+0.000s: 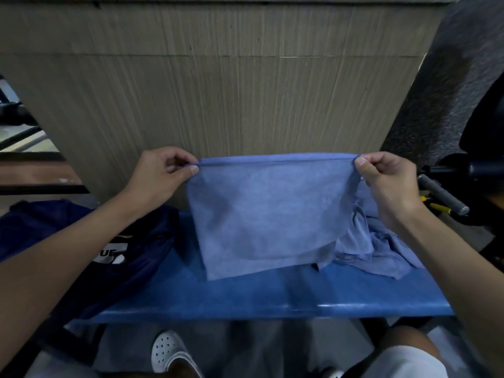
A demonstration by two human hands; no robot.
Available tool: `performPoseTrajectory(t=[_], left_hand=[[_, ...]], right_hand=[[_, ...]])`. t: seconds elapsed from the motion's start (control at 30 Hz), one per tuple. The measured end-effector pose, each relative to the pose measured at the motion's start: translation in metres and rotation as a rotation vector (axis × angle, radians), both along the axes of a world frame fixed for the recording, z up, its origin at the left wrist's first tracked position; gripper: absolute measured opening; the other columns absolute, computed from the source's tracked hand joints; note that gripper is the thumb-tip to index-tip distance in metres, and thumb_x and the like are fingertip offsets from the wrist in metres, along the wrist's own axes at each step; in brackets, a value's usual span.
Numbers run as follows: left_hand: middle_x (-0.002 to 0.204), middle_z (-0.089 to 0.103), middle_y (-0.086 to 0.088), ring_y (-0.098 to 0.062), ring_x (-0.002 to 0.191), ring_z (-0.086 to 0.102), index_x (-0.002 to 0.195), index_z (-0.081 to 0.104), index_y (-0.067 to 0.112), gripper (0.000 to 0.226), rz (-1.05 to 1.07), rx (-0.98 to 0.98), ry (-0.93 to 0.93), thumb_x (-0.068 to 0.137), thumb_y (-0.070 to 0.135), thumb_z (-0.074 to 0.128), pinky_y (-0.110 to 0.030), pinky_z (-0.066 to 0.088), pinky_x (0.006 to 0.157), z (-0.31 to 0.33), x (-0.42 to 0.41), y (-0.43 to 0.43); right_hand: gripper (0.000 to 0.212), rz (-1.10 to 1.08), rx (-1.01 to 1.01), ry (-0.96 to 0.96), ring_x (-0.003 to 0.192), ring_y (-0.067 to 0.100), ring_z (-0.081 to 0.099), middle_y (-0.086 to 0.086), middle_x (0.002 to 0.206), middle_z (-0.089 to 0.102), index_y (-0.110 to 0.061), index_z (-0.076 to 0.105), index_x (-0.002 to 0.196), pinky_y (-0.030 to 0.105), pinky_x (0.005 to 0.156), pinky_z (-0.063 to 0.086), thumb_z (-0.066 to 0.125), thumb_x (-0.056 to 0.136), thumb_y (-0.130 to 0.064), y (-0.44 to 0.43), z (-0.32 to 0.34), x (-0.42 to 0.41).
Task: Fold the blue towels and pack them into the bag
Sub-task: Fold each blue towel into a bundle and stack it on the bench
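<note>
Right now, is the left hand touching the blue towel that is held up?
Touching. The head view shows the left hand pinching the towel at its upper left corner, between thumb and fingers.

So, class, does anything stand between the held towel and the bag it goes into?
Nothing visible does. The blue towel, pinched at its top corners by the left hand and right hand, hangs beside the navy bag; only the left forearm crosses above the bag.
</note>
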State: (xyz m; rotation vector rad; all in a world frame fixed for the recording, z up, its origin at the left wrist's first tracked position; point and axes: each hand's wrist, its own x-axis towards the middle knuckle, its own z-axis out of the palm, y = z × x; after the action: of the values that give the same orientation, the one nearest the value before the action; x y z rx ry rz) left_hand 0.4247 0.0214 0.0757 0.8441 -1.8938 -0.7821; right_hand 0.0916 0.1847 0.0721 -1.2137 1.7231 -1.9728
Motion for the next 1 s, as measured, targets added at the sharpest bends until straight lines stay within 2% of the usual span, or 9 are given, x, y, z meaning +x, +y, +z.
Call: performPoseTrajectory(t=[0.13, 0.23, 0.33, 0.4, 0.5, 0.63, 0.73, 0.83, 1.0], left_hand=[[0.087, 0.064, 0.003, 0.002, 0.077, 0.060, 0.110, 0.065, 0.013, 0.026, 0.037, -0.001, -0.014, 0.087, 0.000, 0.067, -0.011, 0.048, 0.079, 0.000, 0.001, -0.003], [0.081, 0.065, 0.008, 0.010, 0.066, 0.059, 0.094, 0.069, 0.016, 0.015, 0.070, -0.058, -0.063, 0.089, 0.003, 0.067, -0.005, 0.046, 0.069, 0.002, -0.003, 0.000], [0.072, 0.067, 0.015, 0.008, 0.064, 0.059, 0.081, 0.065, 0.028, 0.023, 0.088, -0.039, -0.039, 0.090, 0.007, 0.066, -0.005, 0.045, 0.066, 0.002, -0.005, 0.000], [0.066, 0.067, 0.019, 0.008, 0.063, 0.058, 0.081, 0.065, 0.029, 0.021, 0.089, -0.007, -0.043, 0.091, 0.010, 0.066, -0.005, 0.045, 0.065, 0.001, -0.005, -0.001], [0.070, 0.067, 0.006, 0.004, 0.057, 0.056, 0.082, 0.068, 0.023, 0.013, 0.106, 0.065, -0.044, 0.092, 0.015, 0.065, -0.009, 0.045, 0.058, -0.004, -0.006, -0.004], [0.065, 0.060, -0.008, -0.011, 0.044, 0.056, 0.092, 0.064, 0.007, 0.014, 0.122, 0.290, 0.010, 0.097, 0.019, 0.060, -0.022, 0.042, 0.037, -0.012, -0.007, -0.011], [0.081, 0.067, -0.015, -0.025, 0.064, 0.072, 0.093, 0.060, 0.006, 0.014, 0.099, 0.482, 0.121, 0.097, 0.020, 0.059, -0.030, 0.060, 0.054, -0.017, -0.010, -0.016], [0.088, 0.069, -0.015, -0.030, 0.082, 0.073, 0.093, 0.061, 0.006, 0.014, 0.120, 0.482, 0.179, 0.098, 0.019, 0.058, -0.034, 0.062, 0.074, -0.017, -0.012, -0.027], [0.082, 0.069, -0.010, -0.025, 0.080, 0.074, 0.090, 0.060, 0.011, 0.011, 0.079, 0.370, 0.252, 0.098, 0.018, 0.058, -0.029, 0.060, 0.069, -0.007, -0.007, -0.032]], right_hand=[[0.022, -0.013, 0.006, 0.022, 0.049, -0.005, 0.045, -0.005, 0.061, 0.055, -0.017, 0.059, 0.074, 0.012, 0.052, 0.038, 0.060, 0.093, -0.005, 0.003, 0.001, 0.000], [0.020, -0.020, 0.029, 0.006, 0.044, -0.001, 0.042, -0.004, 0.055, 0.053, -0.016, 0.059, 0.074, 0.016, 0.045, 0.037, 0.061, 0.093, -0.009, 0.003, 0.001, 0.000], [0.018, 0.007, 0.045, -0.004, 0.038, 0.006, 0.045, -0.004, 0.050, 0.053, -0.013, 0.056, 0.077, 0.019, 0.041, 0.039, 0.060, 0.094, -0.008, 0.002, -0.001, -0.002], [0.013, 0.026, 0.048, -0.008, 0.038, 0.007, 0.048, 0.002, 0.060, 0.055, -0.014, 0.053, 0.086, 0.019, 0.042, 0.041, 0.057, 0.095, -0.005, -0.001, -0.005, -0.004], [0.006, 0.044, 0.145, 0.038, 0.045, 0.003, 0.048, 0.008, 0.065, 0.054, -0.008, 0.058, 0.101, 0.017, 0.050, 0.045, 0.053, 0.098, -0.006, -0.009, -0.012, -0.008], [0.019, 0.118, 0.254, 0.066, 0.050, 0.002, 0.054, 0.011, 0.065, 0.056, -0.008, 0.060, 0.086, 0.016, 0.056, 0.048, 0.048, 0.099, -0.005, -0.027, -0.023, -0.009], [0.022, 0.148, 0.282, 0.031, 0.055, 0.004, 0.062, 0.011, 0.071, 0.060, -0.011, 0.056, 0.081, 0.018, 0.058, 0.051, 0.046, 0.100, -0.007, -0.046, -0.029, -0.006], [0.023, 0.130, 0.254, 0.018, 0.058, 0.003, 0.062, 0.006, 0.072, 0.061, -0.014, 0.055, 0.081, 0.016, 0.056, 0.050, 0.044, 0.101, -0.008, -0.064, -0.023, 0.000], [0.023, 0.118, 0.157, 0.042, 0.064, 0.008, 0.063, 0.005, 0.071, 0.060, -0.017, 0.053, 0.081, 0.030, 0.065, 0.051, 0.044, 0.102, -0.010, -0.073, -0.013, 0.001]])
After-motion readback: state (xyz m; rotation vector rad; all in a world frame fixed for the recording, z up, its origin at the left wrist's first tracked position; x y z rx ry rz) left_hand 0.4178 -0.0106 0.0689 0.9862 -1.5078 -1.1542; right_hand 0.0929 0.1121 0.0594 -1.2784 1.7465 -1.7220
